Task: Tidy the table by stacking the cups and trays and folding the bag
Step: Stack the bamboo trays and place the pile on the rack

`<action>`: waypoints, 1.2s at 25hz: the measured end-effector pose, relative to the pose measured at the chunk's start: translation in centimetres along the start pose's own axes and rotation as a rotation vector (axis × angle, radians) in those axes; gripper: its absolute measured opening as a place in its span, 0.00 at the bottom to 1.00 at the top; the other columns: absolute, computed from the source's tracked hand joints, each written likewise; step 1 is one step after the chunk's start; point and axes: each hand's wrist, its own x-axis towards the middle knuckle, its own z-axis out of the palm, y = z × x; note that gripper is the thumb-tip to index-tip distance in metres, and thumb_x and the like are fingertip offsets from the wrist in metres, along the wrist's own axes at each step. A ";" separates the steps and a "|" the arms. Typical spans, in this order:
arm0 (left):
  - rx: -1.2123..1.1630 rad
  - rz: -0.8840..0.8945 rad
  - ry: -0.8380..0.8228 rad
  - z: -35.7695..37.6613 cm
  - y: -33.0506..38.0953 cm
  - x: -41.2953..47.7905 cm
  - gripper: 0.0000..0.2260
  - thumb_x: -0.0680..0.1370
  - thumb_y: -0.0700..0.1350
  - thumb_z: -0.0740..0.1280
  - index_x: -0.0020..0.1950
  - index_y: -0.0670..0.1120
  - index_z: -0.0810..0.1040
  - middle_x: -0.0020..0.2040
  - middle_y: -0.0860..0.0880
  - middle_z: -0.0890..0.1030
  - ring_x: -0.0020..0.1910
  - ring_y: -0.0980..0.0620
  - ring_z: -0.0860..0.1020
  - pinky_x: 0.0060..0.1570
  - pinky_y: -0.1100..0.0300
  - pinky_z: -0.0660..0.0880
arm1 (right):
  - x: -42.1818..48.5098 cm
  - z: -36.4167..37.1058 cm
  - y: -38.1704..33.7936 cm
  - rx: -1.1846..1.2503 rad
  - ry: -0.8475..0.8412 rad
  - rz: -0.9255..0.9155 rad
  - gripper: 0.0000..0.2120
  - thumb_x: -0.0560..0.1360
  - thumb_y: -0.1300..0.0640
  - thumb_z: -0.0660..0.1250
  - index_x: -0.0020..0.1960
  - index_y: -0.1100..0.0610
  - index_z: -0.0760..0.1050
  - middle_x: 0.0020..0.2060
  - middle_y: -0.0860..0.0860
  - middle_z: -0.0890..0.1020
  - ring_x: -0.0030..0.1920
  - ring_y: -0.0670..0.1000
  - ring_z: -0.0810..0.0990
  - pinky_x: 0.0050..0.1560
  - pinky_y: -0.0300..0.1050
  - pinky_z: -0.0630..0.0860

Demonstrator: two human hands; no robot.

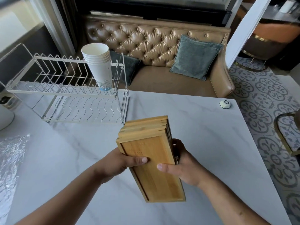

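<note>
A stack of several bamboo trays (pixel 151 153) is held above the marble table (pixel 203 130), bottoms up and tilted toward me. My left hand (pixel 123 163) grips the stack's left edge, thumb on the top face. My right hand (pixel 181 166) grips the right edge, thumb across the top as well. A stack of several white paper cups (pixel 99 65) stands upright on the upper shelf of a white wire dish rack (pixel 65 95) at the back left. A clear crinkled plastic bag (pixel 11 159) lies at the table's left edge.
A small white hexagonal call button (pixel 224 104) sits near the table's far right corner. A tan tufted sofa (pixel 162 46) with blue-grey cushions stands behind the table. A white rounded object (pixel 4 117) is at the far left. Patterned floor lies to the right.
</note>
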 end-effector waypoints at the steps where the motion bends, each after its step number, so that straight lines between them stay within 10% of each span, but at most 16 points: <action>1: 0.057 0.028 -0.021 0.0 0.3 0.6 0.22 0.77 0.46 0.78 0.70 0.53 0.79 0.68 0.48 0.82 0.68 0.48 0.80 0.62 0.59 0.79 | 0.2 -0.5 0.2 -0.053 0.016 0.004 0.40 0.61 0.35 0.82 0.66 0.34 0.63 0.57 0.34 0.80 0.59 0.39 0.80 0.54 0.44 0.82; 6: 0.443 0.187 0.159 0.8 0.4 2.6 0.35 0.69 0.56 0.83 0.72 0.49 0.74 0.67 0.51 0.81 0.67 0.49 0.79 0.65 0.44 0.78 | 0.6 -2.1 0.6 -0.305 0.120 0.000 0.46 0.57 0.36 0.80 0.70 0.33 0.62 0.62 0.30 0.76 0.61 0.36 0.76 0.60 0.42 0.77; 10: 0.607 0.170 0.245 1.3 -0.8 2.4 0.45 0.63 0.64 0.83 0.75 0.57 0.69 0.69 0.61 0.75 0.68 0.58 0.76 0.63 0.51 0.77 | -0.1 -1.3 1.7 -0.374 0.165 0.058 0.45 0.54 0.34 0.77 0.68 0.34 0.64 0.59 0.31 0.77 0.57 0.36 0.78 0.54 0.41 0.78; 30: 0.839 0.057 0.242 2.0 -3.2 1.7 0.41 0.62 0.64 0.78 0.73 0.62 0.68 0.65 0.77 0.62 0.61 0.73 0.71 0.55 0.62 0.76 | -1.2 0.2 3.8 -0.379 0.211 0.144 0.41 0.56 0.36 0.79 0.65 0.34 0.66 0.52 0.28 0.79 0.51 0.35 0.79 0.51 0.44 0.81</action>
